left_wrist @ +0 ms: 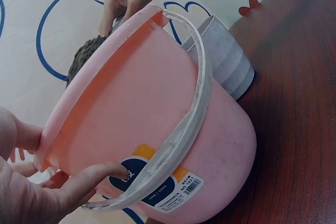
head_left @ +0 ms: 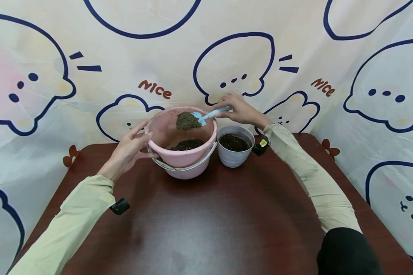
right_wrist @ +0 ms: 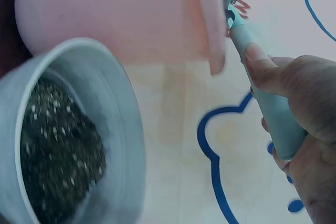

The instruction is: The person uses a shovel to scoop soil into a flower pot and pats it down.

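Observation:
My right hand [head_left: 239, 109] grips the handle of a light blue trowel [right_wrist: 270, 108]. The trowel's blade, heaped with dark soil [head_left: 187, 121], is held over the mouth of a pink bucket [head_left: 179, 157]. My left hand [head_left: 128, 148] holds the bucket's left rim, with the thumb against its outer wall near the label [left_wrist: 157, 182] in the left wrist view. More soil [head_left: 188, 144] lies inside the bucket. Just right of it stands a grey-white pot [head_left: 234, 158] with dark, white-flecked soil [right_wrist: 60, 150] in it.
Bucket and pot stand near the back of a dark brown table [head_left: 206, 225]. A pale cloth with cartoon drawings [head_left: 234, 65] hangs close behind them. The bucket's white handle [left_wrist: 194, 114] hangs down over its front.

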The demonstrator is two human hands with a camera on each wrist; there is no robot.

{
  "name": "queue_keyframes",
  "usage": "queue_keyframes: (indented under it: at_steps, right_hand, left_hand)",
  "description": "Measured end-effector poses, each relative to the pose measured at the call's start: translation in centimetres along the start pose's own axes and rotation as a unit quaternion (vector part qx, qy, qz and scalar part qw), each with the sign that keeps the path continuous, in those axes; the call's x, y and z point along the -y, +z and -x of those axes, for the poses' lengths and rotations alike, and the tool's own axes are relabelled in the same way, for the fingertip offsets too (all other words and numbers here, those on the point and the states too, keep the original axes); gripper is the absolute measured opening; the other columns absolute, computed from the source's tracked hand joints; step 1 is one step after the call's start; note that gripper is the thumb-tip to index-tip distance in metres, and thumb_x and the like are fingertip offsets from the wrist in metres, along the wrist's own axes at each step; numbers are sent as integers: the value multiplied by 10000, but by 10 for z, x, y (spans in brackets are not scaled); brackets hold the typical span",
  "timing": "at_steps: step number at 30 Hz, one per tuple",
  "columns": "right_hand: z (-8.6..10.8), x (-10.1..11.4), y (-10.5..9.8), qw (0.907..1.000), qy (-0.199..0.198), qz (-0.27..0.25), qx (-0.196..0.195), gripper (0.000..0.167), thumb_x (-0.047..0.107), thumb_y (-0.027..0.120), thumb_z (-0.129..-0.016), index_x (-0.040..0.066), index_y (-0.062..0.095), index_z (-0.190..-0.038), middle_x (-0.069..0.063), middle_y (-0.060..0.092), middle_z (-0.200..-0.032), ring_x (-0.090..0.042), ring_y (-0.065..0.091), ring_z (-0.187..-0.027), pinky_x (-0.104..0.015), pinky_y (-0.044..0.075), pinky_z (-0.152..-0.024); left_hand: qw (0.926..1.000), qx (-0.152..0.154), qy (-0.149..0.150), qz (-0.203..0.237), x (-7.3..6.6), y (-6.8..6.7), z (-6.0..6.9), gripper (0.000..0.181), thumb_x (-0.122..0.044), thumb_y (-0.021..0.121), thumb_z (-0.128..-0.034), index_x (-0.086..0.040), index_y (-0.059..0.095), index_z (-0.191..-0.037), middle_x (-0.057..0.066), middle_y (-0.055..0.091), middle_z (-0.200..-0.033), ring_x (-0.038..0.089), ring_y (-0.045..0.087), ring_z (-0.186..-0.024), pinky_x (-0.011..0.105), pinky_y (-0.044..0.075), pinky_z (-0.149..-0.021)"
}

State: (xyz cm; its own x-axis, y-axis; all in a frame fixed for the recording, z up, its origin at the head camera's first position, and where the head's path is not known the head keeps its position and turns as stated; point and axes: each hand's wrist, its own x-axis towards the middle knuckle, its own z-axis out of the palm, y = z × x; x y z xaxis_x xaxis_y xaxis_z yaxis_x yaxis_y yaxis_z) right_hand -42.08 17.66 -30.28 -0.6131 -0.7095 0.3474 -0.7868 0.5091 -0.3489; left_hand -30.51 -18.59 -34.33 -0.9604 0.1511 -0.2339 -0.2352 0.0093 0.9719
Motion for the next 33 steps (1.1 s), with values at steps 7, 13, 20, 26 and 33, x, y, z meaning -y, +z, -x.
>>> queue_keyframes:
  at_steps: [7, 13, 20, 26, 33]
  right_hand:
    - [22, -12, -25, 9996, 151, 151, -193, 282, 85, 761, -954, -17, 760, -1217, -179, 700, -1078, -307, 449, -953, -398, 318, -853]
    - [39, -22, -39, 9985, 402, 269, -251, 292, 65, 770, -942, -32, 755, -1217, -183, 687, -1063, -269, 401, -914, -380, 292, -826]
    - [62, -36, -46, 9962, 816, 181, -230, 284, 78, 761, -954, 2, 762, -1228, -186, 702, -1135, -290, 420, -976, -401, 289, -857]
    - [83, -50, -52, 9957, 785, 301, -378, 263, 58, 753, -957, -18, 764, -1208, -201, 723, -1153, -287, 460, -976, -386, 319, -826]
    - [104, -58, -61, 9917, 963, 750, -404, 248, 49, 779, -931, -2, 784, -1173, -171, 706, -1037, -261, 437, -886, -361, 305, -773]
  left_hand:
    - [10000, -48, 39, -31, -1, 2, -2, 714, -219, 503, -1106, -338, 116, -1694, 155, 100, -1740, 371, 345, -1512, 569, 511, -1042]
    - [10000, -25, 3, 88, -1, 2, -1, 707, -193, 491, -1109, -331, 118, -1694, 155, 96, -1740, 366, 343, -1512, 563, 517, -1037]
    - [9999, -43, 14, 110, 1, 3, 0, 711, -200, 498, -1108, -327, 117, -1695, 155, 83, -1744, 377, 337, -1514, 558, 532, -1018]
    - [9999, -49, -13, 94, 1, 3, -1, 705, -212, 499, -1108, -346, 126, -1691, 146, 84, -1745, 368, 338, -1515, 572, 517, -1039]
    - [10000, -37, 0, 64, 1, 2, -1, 705, -209, 498, -1108, -346, 126, -1691, 146, 89, -1743, 358, 342, -1513, 558, 525, -1032]
